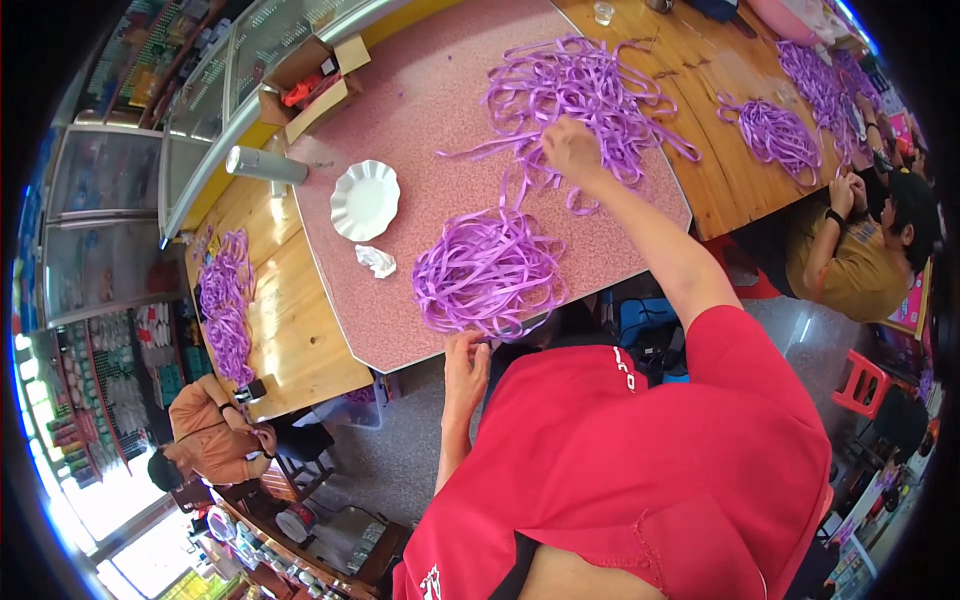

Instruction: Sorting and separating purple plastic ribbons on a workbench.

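Observation:
Two tangled heaps of purple ribbon lie on a pink speckled tabletop. Over the far heap [610, 100] reaches my right hand [572, 152], its fingers closed on purple ribbon; the fingertips are partly hidden. Loose strands run between that heap and the near heap [488, 270]. My left hand [464, 372] is at the table's front edge, just below the near heap, fingers loosely stretched and the thumb apart. No ribbon shows in it.
Left on the pink table [350, 310] are a white scalloped dish [364, 200], crumpled tissue [376, 261], a grey flask [266, 165] and an open carton [318, 88]. People sit left and right at wooden tables holding more purple ribbon [772, 135]. A red stool [860, 384] stands right.

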### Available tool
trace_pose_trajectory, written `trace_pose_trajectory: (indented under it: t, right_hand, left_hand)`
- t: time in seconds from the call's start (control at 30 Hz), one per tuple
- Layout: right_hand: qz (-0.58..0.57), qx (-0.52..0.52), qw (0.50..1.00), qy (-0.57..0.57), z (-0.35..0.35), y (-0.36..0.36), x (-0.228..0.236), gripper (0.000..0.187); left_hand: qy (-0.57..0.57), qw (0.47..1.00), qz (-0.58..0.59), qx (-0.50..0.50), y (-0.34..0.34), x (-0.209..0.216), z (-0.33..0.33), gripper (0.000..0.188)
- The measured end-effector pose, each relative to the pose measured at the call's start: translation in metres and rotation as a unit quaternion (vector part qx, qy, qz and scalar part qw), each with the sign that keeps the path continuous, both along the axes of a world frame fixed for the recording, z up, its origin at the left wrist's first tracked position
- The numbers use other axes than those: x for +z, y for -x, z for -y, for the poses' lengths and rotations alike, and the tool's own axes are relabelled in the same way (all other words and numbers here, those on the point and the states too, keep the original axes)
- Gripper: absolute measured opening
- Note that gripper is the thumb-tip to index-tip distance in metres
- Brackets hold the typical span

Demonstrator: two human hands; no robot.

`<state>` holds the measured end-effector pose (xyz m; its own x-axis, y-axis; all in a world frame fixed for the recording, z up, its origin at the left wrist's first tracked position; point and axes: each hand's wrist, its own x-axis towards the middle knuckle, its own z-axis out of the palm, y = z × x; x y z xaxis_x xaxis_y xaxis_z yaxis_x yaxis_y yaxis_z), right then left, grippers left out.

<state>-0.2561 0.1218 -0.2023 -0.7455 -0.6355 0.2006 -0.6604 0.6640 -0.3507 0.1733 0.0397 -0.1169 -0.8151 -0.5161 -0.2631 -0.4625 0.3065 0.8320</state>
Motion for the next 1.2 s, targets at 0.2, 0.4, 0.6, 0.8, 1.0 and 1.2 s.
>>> trace_pose_trajectory:
  t: [0.2, 0.4, 0.6, 0.8, 1.0, 1.2]
  right_hand:
    - [0.075, -0.146, 0.986, 0.006, 0.020, -0.060, -0.037, 0.022]
    - [0.071, -0.038, 0.972, 0.222, 0.018, -0.032, 0.072, 0.020]
    - [0.324, 0.138, 0.901, 0.254, 0.000, -0.033, 0.207, 0.016]
    - [0.207, 0.266, 0.915, 0.223, -0.017, -0.052, 0.264, 0.019]
    - [0.109, 0.325, 0.917, 0.203, -0.043, -0.051, 0.307, 0.012]
    - [0.152, 0.273, 0.923, 0.226, -0.091, -0.018, 0.326, 0.014]
  left_hand:
    - [0.014, 0.998, 0.004, -0.063, -0.012, 0.002, 0.040, 0.024]
    - [0.016, 0.994, 0.000, -0.111, -0.027, 0.005, 0.063, 0.023]
    - [-0.027, 0.990, -0.013, -0.136, 0.039, 0.039, 0.068, 0.022]
    - [0.156, 0.926, -0.343, -0.006, 0.177, 0.125, 0.025, 0.033]
    - [-0.109, 0.940, -0.313, -0.085, 0.226, 0.159, 0.008, 0.029]
    - [-0.159, 0.959, -0.232, -0.045, 0.199, 0.176, 0.005, 0.025]
